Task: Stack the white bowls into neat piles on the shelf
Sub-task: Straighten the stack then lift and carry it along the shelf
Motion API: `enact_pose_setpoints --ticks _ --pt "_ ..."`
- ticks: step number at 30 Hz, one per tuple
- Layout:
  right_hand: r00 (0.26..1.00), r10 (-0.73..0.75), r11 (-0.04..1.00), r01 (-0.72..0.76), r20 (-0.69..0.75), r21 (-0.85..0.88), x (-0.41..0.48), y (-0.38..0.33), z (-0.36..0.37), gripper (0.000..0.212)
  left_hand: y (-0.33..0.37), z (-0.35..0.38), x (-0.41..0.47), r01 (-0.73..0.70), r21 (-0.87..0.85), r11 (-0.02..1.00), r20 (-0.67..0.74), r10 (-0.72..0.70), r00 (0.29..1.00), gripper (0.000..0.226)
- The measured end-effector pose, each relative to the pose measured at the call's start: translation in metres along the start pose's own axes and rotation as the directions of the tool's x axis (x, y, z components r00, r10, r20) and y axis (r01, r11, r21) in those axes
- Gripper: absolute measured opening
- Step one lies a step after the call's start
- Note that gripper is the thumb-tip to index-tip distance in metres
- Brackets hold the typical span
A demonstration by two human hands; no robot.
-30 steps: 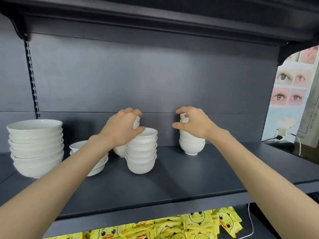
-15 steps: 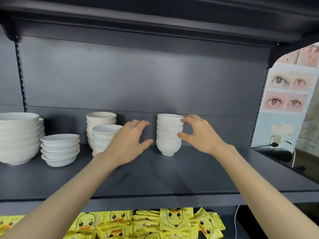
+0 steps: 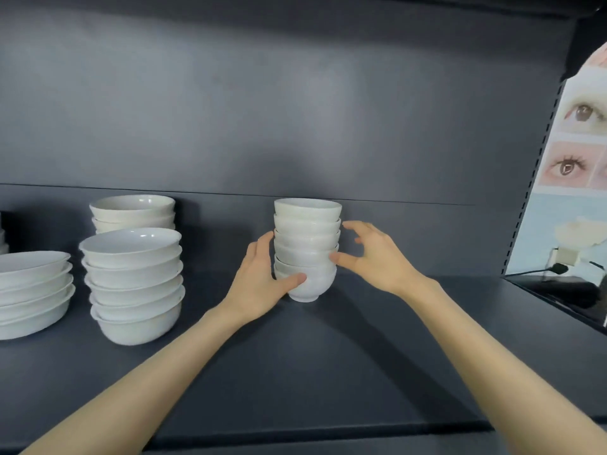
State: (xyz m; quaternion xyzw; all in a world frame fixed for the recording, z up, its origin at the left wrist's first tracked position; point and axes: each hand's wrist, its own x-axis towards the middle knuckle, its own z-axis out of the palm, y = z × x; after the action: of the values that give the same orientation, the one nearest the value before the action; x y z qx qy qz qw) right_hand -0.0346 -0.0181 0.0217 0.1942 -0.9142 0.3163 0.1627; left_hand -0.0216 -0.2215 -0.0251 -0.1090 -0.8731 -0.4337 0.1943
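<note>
Steadying the pile of small white bowls [image 3: 307, 238] from both sides, I have my left hand [image 3: 259, 284] wrapped round its lower left, thumb pressed on the bottom bowl. My right hand [image 3: 374, 257] cups the other side. Its thumb touches a middle bowl, but whether the bent fingers reach the rims I cannot tell from here. The pile stands upright toward the back of the dark shelf [image 3: 295, 372], well apart from the wider bowls [image 3: 134, 284] on my left. It is tall on one narrow foot and the lower bowls look slightly askew, so I judge an uneven push could tip the top ones off or knock them out of line. The shelf looks smooth and matt, and would likely let the foot skid. Behind is a plain grey back panel [image 3: 262, 110], and at right hangs a poster of eyes [image 3: 578, 159].
</note>
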Motion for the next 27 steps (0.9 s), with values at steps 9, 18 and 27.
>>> enact_pose_setpoints --ticks 9,18,27 --pt "0.985 0.04 0.874 -0.117 0.17 0.472 0.06 0.042 0.029 0.098 -0.046 0.037 0.052 0.239 -0.276 0.931 0.148 -0.205 0.968 0.146" --pt "0.931 -0.121 0.775 -0.128 0.345 0.618 0.08 0.059 0.041 0.041 -0.04 0.055 0.062 0.075 -0.473 0.878 0.107 -0.027 0.994 0.089" --pt "0.954 -0.146 0.7 -0.087 0.261 0.708 0.085 0.068 0.048 0.044 -0.025 0.053 0.058 0.028 -0.424 0.905 0.049 -0.009 0.999 0.069"
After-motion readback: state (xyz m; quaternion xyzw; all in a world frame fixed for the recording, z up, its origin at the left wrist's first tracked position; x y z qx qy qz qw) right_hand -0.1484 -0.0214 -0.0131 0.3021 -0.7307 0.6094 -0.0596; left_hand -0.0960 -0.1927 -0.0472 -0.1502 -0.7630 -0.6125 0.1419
